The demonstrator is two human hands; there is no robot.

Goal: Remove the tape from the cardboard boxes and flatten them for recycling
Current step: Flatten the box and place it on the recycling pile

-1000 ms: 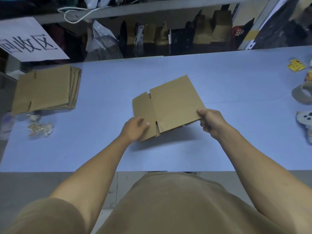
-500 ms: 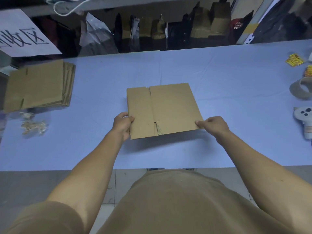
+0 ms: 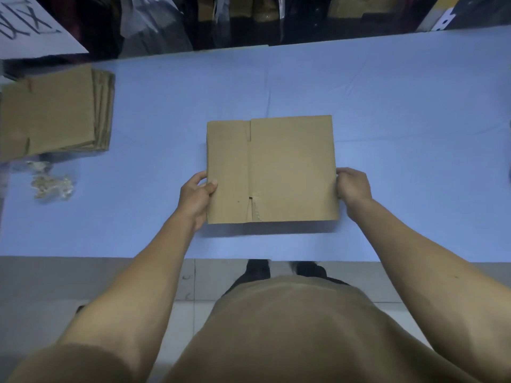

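A flattened brown cardboard box (image 3: 276,167) is held a little above the blue table (image 3: 387,106), roughly square to me. My left hand (image 3: 195,196) grips its left edge, thumb on top and fingers underneath. My right hand (image 3: 352,185) grips the right edge with curled fingers. A torn strip shows by the slot near the box's front edge. At the far left lies a stack of flattened boxes (image 3: 52,114), with a crumpled wad of removed tape (image 3: 52,185) in front of it.
A white sign with black writing (image 3: 30,26) hangs at the back left. Dark shelves with bags and boxes (image 3: 249,17) run behind the table. The table's front edge is close to my body, with tiled floor below.
The box has been turned from tilted to square and lies flatter. My left hand moved from the front corner to the left edge. The view has tipped down, dropping the items at the right out of sight.
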